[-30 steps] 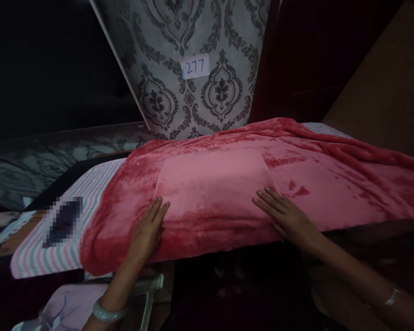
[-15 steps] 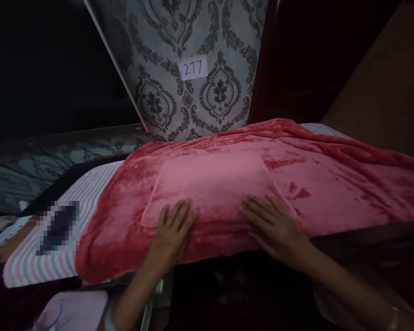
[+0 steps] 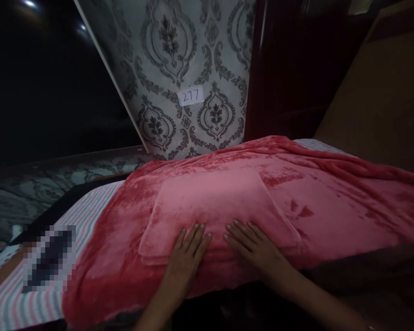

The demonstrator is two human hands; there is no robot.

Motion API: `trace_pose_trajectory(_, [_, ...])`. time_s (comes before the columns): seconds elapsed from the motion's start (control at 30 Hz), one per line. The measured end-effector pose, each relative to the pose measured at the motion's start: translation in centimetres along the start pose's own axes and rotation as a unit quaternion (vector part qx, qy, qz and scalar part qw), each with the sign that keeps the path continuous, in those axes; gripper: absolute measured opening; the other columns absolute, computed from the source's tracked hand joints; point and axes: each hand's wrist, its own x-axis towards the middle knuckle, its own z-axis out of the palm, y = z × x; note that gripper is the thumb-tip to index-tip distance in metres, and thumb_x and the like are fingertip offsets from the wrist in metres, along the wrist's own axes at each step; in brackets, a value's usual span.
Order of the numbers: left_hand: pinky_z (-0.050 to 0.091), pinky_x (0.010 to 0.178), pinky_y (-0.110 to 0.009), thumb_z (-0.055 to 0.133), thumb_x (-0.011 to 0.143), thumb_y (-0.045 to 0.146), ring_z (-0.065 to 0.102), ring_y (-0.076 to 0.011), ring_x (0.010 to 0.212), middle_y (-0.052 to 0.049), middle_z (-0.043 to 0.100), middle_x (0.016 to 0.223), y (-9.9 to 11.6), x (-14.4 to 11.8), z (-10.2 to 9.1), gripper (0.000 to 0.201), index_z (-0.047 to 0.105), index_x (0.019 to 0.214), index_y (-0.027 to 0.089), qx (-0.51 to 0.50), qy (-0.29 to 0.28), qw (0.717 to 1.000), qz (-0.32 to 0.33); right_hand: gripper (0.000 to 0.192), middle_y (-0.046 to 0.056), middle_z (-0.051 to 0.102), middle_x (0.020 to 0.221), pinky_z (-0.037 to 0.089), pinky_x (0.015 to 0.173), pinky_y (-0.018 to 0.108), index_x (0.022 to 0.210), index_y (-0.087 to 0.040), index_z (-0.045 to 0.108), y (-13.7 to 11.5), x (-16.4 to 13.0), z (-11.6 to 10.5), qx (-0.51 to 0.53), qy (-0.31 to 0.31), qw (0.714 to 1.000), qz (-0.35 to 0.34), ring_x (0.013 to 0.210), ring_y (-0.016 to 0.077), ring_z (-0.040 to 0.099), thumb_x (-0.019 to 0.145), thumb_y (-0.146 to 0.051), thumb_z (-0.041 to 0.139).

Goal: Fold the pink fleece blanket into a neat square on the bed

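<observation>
sliding inward, the left hand (image 3: 186, 257) and right hand (image 3: 253, 243) now lie flat, fingers spread, nearly together at the near edge of the folded pink cloth (image 3: 214, 207) in mid-frame

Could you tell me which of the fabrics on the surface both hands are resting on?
The small folded pink cloth: left hand and right hand lie flat on its near edge. It sits atop the spread red blanket; the striped sheet lies underneath, untouched.

A home bedroom: damask wallpaper (image 3: 179, 55), striped bedsheet (image 3: 86, 216) under a red blanket (image 3: 331, 202).
</observation>
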Motion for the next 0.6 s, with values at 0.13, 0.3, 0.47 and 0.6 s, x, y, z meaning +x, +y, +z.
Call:
trace_pose_trajectory(0.13, [0.008, 0.125, -0.052, 0.041, 0.082, -0.003, 0.047, -0.0239, 0.139, -0.008, 0.056, 0.146, -1.7, -1.3, -0.2, 0.074, 0.046, 0.149, 0.027, 0.043, 0.009, 0.998, -0.034, 0.065, 0.008, 0.050, 0.150, 0.042, 0.110, 0.051, 0.152, -0.024, 0.043, 1.0, -0.8, 0.4, -0.038, 0.003, 0.999, -0.005, 0.140, 0.0265, 0.044, 0.090, -0.002, 0.043])
trace_pose_trajectory(0.3, [0.020, 0.120, -0.058, 0.040, 0.070, -0.009, 0.052, -0.0295, 0.134, -0.011, 0.056, 0.145, -4.9, -3.9, -1.8, 0.099, 0.020, 0.160, 0.028, 0.092, 0.008, 0.988, -0.124, 0.083, 0.006, 0.054, 0.147, 0.040, 0.109, 0.056, 0.159, -0.027, 0.027, 3.6, -2.8, -0.7, -0.110, 0.025, 0.993, 0.043, 0.134, 0.0270, 0.051, 0.083, 0.004, 0.039])
trace_pose_trajectory(0.47, [0.049, 0.104, -0.046, 0.048, 0.066, -0.004, 0.053, -0.0311, 0.134, -0.014, 0.051, 0.150, -6.5, -5.5, -2.5, 0.111, 0.002, 0.162, 0.028, 0.066, 0.002, 0.983, -0.169, 0.096, 0.010, 0.043, 0.154, 0.048, 0.100, 0.059, 0.162, -0.026, 0.010, 5.1, -4.2, -2.0, -0.105, 0.006, 0.987, 0.120, 0.136, 0.0330, 0.048, 0.075, 0.002, 0.040])
trace_pose_trajectory(0.6, [0.057, 0.092, -0.038, 0.048, 0.069, 0.000, 0.064, -0.0277, 0.121, -0.011, 0.061, 0.138, -7.0, -6.4, -1.7, 0.100, 0.018, 0.159, 0.030, 0.038, 0.044, 0.979, -0.195, 0.094, 0.007, 0.051, 0.149, 0.054, 0.099, 0.043, 0.162, -0.029, 0.009, 5.7, -4.5, -2.0, -0.050, 0.047, 0.991, 0.114, 0.135, 0.0253, 0.051, 0.078, 0.001, 0.038])
